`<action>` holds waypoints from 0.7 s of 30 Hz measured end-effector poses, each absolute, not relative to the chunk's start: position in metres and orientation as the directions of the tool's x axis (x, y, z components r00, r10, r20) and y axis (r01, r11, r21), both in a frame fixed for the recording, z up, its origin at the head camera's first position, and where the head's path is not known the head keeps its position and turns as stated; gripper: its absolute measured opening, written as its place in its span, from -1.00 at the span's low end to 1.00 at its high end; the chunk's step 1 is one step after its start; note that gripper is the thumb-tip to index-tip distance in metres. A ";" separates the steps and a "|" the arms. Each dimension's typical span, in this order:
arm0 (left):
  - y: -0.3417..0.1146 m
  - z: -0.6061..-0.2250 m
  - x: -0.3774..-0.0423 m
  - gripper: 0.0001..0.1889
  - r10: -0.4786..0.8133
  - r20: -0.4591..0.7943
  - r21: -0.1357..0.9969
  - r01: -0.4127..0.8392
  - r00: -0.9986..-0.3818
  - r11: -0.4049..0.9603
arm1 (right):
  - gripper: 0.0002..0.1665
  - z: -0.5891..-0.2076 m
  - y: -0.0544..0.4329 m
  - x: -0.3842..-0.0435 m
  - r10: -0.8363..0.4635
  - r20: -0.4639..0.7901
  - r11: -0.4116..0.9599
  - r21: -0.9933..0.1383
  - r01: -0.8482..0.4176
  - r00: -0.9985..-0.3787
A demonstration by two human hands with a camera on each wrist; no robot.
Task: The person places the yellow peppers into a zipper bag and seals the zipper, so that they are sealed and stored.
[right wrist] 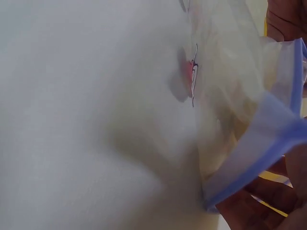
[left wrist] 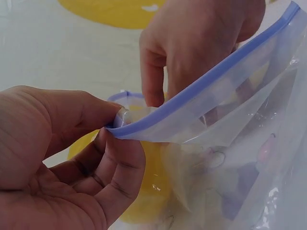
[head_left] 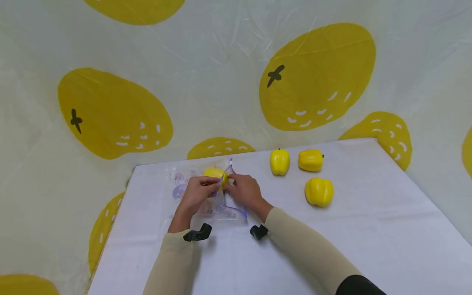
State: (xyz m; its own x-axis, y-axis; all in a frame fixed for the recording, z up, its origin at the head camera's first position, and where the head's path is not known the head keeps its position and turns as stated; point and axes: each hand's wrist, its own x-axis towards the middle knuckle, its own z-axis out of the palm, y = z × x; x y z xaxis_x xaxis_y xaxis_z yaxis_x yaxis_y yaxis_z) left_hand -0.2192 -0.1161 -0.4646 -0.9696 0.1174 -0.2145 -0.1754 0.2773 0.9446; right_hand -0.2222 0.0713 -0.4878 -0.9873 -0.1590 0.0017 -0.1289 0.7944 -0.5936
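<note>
A clear zip bag (head_left: pixel 206 211) with a purple zip strip and printed pictures lies toward the table's left. Inside it, a yellow bell pepper (head_left: pixel 212 172) shows through the plastic. My left hand (head_left: pixel 197 192) pinches the strip at the bag's mouth between thumb and fingers, as the left wrist view shows closely (left wrist: pixel 72 158). At that mouth my right hand (head_left: pixel 245 190) holds a yellow bell pepper (head_left: pixel 225 179), its fingers partly behind the strip (left wrist: pixel 192 91). In the right wrist view, fingers (right wrist: pixel 254 206) show below the strip; their tips are partly hidden.
To the right stand several more objects of one kind: a yellow bell pepper (head_left: pixel 280 162) at the back, another pepper (head_left: pixel 310 160) lying on its side, and a third pepper (head_left: pixel 319 192) nearer me. A white cloth covers the table (head_left: pixel 368 229). Behind hangs a fruit-patterned curtain (head_left: pixel 214 82).
</note>
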 end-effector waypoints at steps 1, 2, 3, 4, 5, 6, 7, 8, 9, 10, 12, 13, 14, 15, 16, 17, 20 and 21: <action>-0.117 -0.465 -0.219 -0.75 0.120 -0.211 0.946 -0.172 -0.970 0.277 | -0.52 -0.488 0.069 -0.223 -0.152 0.000 0.803 -0.584 -0.123 -0.988; -0.117 -0.466 -0.219 -0.75 0.120 -0.211 0.947 -0.172 -0.970 0.273 | -0.53 -0.487 0.067 -0.224 -0.144 0.003 0.810 -0.575 -0.119 -0.990; -0.117 -0.466 -0.219 -0.75 0.121 -0.206 0.948 -0.167 -0.971 0.270 | -0.54 -0.487 0.066 -0.224 -0.137 0.005 0.814 -0.570 -0.115 -0.991; -0.117 -0.466 -0.218 -0.75 0.121 -0.203 0.950 -0.165 -0.972 0.266 | -0.55 -0.486 0.064 -0.225 -0.132 0.005 0.815 -0.569 -0.111 -0.991; -0.118 -0.466 -0.218 -0.75 0.121 -0.200 0.951 -0.162 -0.972 0.264 | -0.55 -0.486 0.063 -0.225 -0.128 0.011 0.818 -0.564 -0.111 -0.992; -0.118 -0.466 -0.218 -0.75 0.120 -0.198 0.951 -0.161 -0.973 0.264 | -0.55 -0.486 0.062 -0.226 -0.124 0.014 0.819 -0.563 -0.110 -0.992; -0.118 -0.466 -0.218 -0.75 0.118 -0.196 0.953 -0.160 -0.973 0.259 | -0.55 -0.486 0.061 -0.227 -0.117 0.014 0.821 -0.561 -0.105 -0.993; -0.118 -0.466 -0.218 -0.75 0.117 -0.193 0.955 -0.159 -0.974 0.252 | -0.55 -0.486 0.061 -0.227 -0.114 0.014 0.823 -0.558 -0.102 -0.993; -0.118 -0.466 -0.218 -0.74 0.120 -0.193 0.957 -0.159 -0.974 0.243 | -0.54 -0.486 0.061 -0.228 -0.111 0.012 0.826 -0.555 -0.099 -0.994; -0.118 -0.466 -0.217 -0.74 0.124 -0.193 0.958 -0.160 -0.973 0.237 | -0.55 -0.487 0.061 -0.228 -0.111 0.012 0.826 -0.554 -0.099 -0.994; -0.118 -0.467 -0.218 -0.73 0.125 -0.193 0.958 -0.160 -0.973 0.236 | -0.54 -0.487 0.061 -0.229 -0.112 0.009 0.825 -0.557 -0.098 -0.994; -0.118 -0.467 -0.219 -0.73 0.124 -0.197 0.958 -0.164 -0.973 0.235 | -0.53 -0.486 0.061 -0.230 -0.110 0.009 0.823 -0.559 -0.096 -0.994; -0.118 -0.466 -0.219 -0.72 0.122 -0.203 0.956 -0.170 -0.972 0.238 | -0.52 -0.485 0.062 -0.229 -0.106 0.007 0.821 -0.563 -0.092 -0.994; -0.118 -0.466 -0.220 -0.72 0.118 -0.212 0.953 -0.178 -0.970 0.246 | -0.51 -0.484 0.063 -0.228 -0.101 0.006 0.814 -0.574 -0.086 -0.995; -0.118 -0.466 -0.220 -0.73 0.107 -0.223 0.948 -0.189 -0.969 0.257 | -0.51 -0.483 0.065 -0.228 -0.094 0.009 0.804 -0.590 -0.081 -0.996; -0.118 -0.466 -0.220 -0.73 0.096 -0.234 0.943 -0.201 -0.967 0.266 | -0.50 -0.482 0.066 -0.226 -0.085 0.018 0.794 -0.602 -0.079 -0.996; -0.118 -0.465 -0.220 -0.73 0.074 -0.271 0.930 -0.241 -0.960 0.279 | -0.54 -0.479 0.075 -0.220 -0.052 0.058 0.765 -0.639 -0.077 -0.997; -0.118 -0.465 -0.220 -0.72 0.071 -0.279 0.926 -0.249 -0.958 0.284 | -0.57 -0.479 0.078 -0.218 -0.040 0.078 0.755 -0.651 -0.081 -0.996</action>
State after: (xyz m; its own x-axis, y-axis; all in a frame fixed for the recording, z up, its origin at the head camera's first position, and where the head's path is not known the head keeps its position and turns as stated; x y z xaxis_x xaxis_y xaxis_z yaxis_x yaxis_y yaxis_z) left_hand -0.2198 -0.1176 -0.4649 -0.9576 0.0709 -0.2793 -0.2491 0.2835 0.9261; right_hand -0.2180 0.0781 -0.4785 -0.9962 -0.0396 0.0778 -0.0808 0.7552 -0.6506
